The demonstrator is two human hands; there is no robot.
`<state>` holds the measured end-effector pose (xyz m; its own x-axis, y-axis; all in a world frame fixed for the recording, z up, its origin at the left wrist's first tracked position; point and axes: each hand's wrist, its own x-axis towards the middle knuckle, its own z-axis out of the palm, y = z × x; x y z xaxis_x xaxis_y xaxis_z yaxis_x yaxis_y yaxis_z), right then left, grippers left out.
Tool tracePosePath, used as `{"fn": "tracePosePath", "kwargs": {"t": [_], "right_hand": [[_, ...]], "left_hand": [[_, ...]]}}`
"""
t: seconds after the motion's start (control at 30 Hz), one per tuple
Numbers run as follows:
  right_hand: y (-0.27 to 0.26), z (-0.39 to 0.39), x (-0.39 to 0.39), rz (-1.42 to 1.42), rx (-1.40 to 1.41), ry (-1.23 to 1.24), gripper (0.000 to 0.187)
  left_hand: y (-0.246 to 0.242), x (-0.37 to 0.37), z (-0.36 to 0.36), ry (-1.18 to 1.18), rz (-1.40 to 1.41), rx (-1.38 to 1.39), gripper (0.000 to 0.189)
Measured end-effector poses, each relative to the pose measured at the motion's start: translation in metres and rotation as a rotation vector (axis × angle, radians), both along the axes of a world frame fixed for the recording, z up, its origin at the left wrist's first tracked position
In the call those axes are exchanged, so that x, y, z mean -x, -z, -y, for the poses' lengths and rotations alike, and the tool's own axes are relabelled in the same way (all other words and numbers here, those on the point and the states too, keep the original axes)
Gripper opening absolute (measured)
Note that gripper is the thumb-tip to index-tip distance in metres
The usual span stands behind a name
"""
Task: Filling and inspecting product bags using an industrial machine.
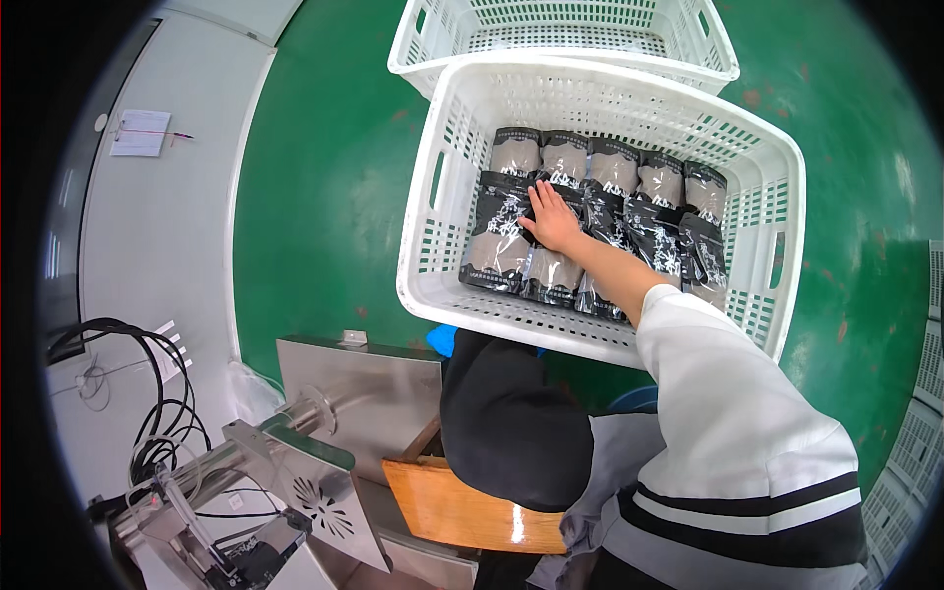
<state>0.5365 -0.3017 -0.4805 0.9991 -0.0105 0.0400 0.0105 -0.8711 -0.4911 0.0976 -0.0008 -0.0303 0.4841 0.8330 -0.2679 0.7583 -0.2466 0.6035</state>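
Observation:
My right hand (554, 220) rests palm down, fingers slightly apart, over a sealed plastic pouch (554, 271) in the near row. It grips nothing. The pouch has black printed ends bearing white writing and a window showing greyish-beige contents. Beside it on the left lies a matching pouch (495, 240), fully visible. Both are in a white perforated plastic crate (590, 74), where several such pouches lie in two rows, the far row (614, 164) partly overlapped by the near one. My right forearm crosses the crate's near rim and hides parts of some pouches. My left hand is out of view.
Another white crate (413, 44) stands against the far side of this one on the green floor (317, 184). A wooden seat (464, 509) is by my legs. Lower left is a stainless-steel machine (324, 472) with black cables (155, 369). Stacked crates (903, 457) line the right edge.

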Motion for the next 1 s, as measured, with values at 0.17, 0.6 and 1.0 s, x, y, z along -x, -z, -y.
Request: {"fn": "tracePosePath", "kwargs": {"t": [0.17,0.6,1.0], "right_hand": [[0.001,0.014,-0.038,0.024,-0.087,0.030,0.070],[0.008,0.068,-0.038,-0.300,-1.303,0.418,0.038],[-0.054,0.066,-0.066,-0.072,-1.175,0.197,0.028]], "left_hand": [[-0.002,-0.022,0.007,0.018,-0.022,0.000,0.037],[-0.008,-0.006,0.009,0.080,-0.025,-0.073,0.039],[-0.013,0.027,0.010,0.043,0.015,-0.058,0.040]]}}
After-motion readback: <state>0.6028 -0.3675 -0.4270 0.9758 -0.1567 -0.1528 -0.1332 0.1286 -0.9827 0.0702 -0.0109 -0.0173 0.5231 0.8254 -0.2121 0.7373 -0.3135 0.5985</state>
